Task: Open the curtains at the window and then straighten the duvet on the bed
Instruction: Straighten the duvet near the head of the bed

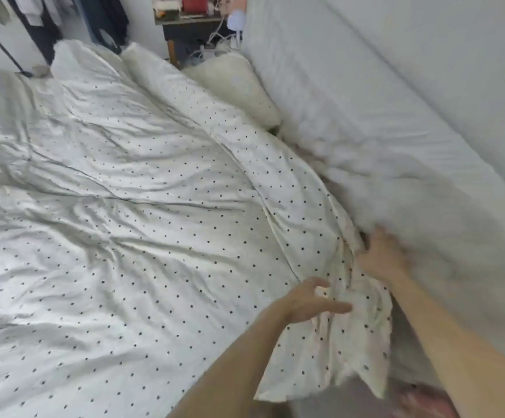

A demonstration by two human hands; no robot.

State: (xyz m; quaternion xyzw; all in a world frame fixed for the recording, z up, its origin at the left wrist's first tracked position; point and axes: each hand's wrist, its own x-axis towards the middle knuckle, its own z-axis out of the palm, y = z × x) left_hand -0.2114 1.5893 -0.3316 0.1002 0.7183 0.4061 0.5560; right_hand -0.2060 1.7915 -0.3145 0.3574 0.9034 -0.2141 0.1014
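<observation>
The rumpled white black-dotted fabric duvet (124,206) spreads ahead and left, its bunched near corner under the loose-fingered left hand (311,300) and the blurred right hand (384,257), whose grip I cannot tell; best pinch that corner firmly, then pull taut.

A rumpled dotted duvet (124,206) covers the bed from the centre out to 9 o'clock, and its top is open to reach across. From 12 to 4 o'clock a tall white fabric-covered surface (396,101) walls off that side. A narrow dark gap runs between them, with the right grip (384,257) in it at 4 o'clock. Pillows (233,86) close its far end near 12 o'clock, with a cluttered desk (185,21) beyond.
</observation>
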